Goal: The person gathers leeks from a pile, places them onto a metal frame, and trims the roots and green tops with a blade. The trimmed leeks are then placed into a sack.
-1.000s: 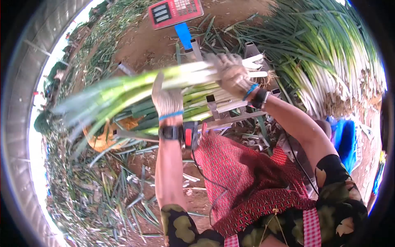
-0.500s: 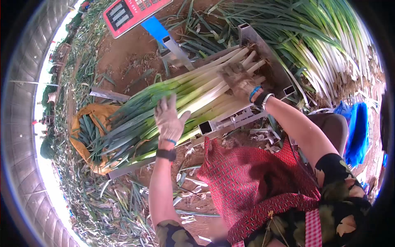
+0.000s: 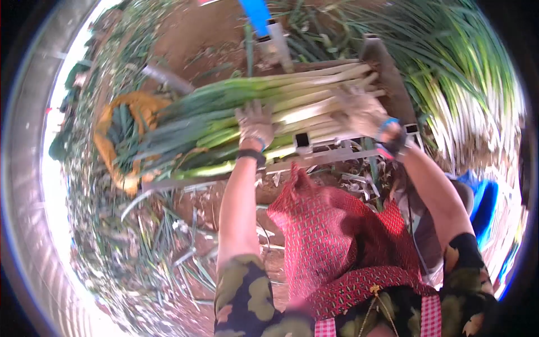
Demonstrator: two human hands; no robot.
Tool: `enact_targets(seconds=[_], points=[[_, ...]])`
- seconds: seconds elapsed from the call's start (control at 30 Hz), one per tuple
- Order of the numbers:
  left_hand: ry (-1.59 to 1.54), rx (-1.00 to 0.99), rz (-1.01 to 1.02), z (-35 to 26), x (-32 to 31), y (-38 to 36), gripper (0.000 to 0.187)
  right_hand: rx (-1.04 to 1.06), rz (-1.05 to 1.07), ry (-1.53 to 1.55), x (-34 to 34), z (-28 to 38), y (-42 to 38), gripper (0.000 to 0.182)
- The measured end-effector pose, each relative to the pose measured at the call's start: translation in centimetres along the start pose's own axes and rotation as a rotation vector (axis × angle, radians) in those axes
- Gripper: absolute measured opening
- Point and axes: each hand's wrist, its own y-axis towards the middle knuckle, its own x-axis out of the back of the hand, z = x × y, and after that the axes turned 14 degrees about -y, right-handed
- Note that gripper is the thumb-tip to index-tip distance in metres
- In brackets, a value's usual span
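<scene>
A thick bundle of green onions lies in a metal frame, white root ends to the right and green leaves to the left. My left hand, in a pale work glove, rests on the middle of the bundle with its fingers spread. On the white stems near the roots lies my right hand, gloved and blurred, its fingers apart. The leaf tips reach toward a yellow bag at the frame's left end.
A large pile of green onions lies at the upper right. A blue strip stands behind the frame. Blue cloth is at the right. Leaf scraps cover the ground at the lower left.
The view has turned, so the frame and bundle appear more level, and the red scale has nearly left the view. My left hand now sits right on the bundle. Both hands remain spread.
</scene>
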Motion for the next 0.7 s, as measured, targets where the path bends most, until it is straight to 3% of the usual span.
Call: enact_targets(seconds=[0.07,0.1,0.13,0.23,0.4,0.43,0.47,0.53,0.57,0.63,0.67,0.7], points=[[-0.095,-0.024,-0.099,0.6,-1.4,0.3,0.086,-0.017,-0.014,0.154,5.3,-1.4,-2.1,0.063],[-0.071,-0.005,-0.087,0.5,-1.2,0.2,0.086,-0.006,0.037,0.273,11.0,-1.7,-3.1,0.059],[-0.050,0.008,-0.072,0.1,-0.6,0.1,0.086,0.022,-0.045,0.228,12.6,-3.1,-4.2,0.054],[-0.053,0.029,-0.059,0.2,-0.5,0.2,0.086,-0.109,-0.015,0.315,18.1,-6.7,-8.7,0.053],[-0.034,0.012,-0.078,0.3,-0.5,-0.2,0.085,-0.447,-0.071,0.285,11.6,-22.2,-20.8,0.045],[-0.058,-0.003,-0.095,0.7,0.1,-0.4,0.084,-0.578,0.008,0.459,9.5,-24.5,-23.5,0.046],[-0.080,-0.022,-0.102,1.0,1.0,-0.8,0.083,-0.644,0.075,0.439,8.0,-25.6,-25.4,0.046],[-0.125,-0.069,-0.107,1.2,3.4,-1.9,0.082,-0.567,0.069,0.505,5.4,-25.0,-28.8,0.042],[-0.180,-0.098,-0.258,2.0,5.0,-3.1,0.077,-0.593,0.146,0.489,4.7,-24.8,-30.5,0.043],[-0.102,0.077,-0.331,5.0,7.7,-5.6,0.052,-0.606,0.252,0.389,4.7,-23.4,-32.0,0.042],[0.178,0.107,-0.379,8.6,6.8,-5.8,0.029,-0.609,0.271,0.352,4.7,-23.0,-32.6,0.042],[0.119,0.177,-0.415,9.3,8.2,-7.9,0.025,-0.611,0.284,0.344,4.4,-22.7,-33.1,0.042]])
